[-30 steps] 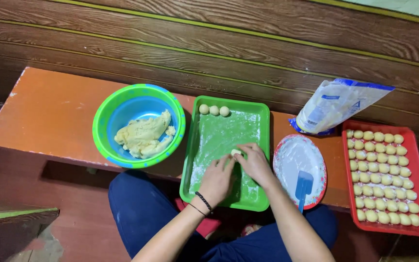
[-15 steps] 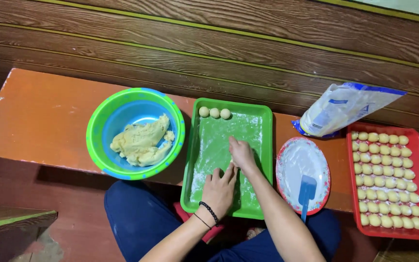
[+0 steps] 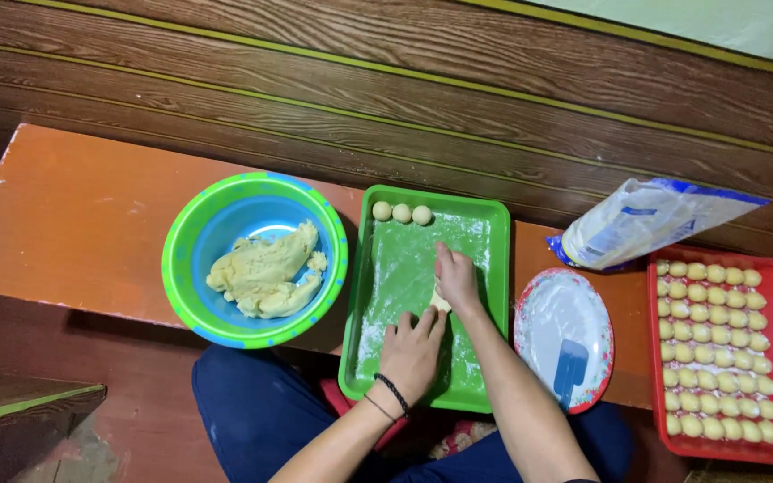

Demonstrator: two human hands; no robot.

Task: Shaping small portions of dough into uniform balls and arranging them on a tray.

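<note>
Green tray, pale yellow dough, green-rimmed blue bowl, red tray, orange bench.

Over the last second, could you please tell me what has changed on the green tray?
The right hand slid up the floured green plastic tray, rolling a pale dough strip; the left hand dropped back. Three dough balls and the green-rimmed blue bowl stayed.

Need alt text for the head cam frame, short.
Seen from above, a person's left hand and right hand press a piece of dough on a floured green tray holding three dough balls. A bowl of dough sits left; a floured plate, bag and red tray of balls sit right.
</note>
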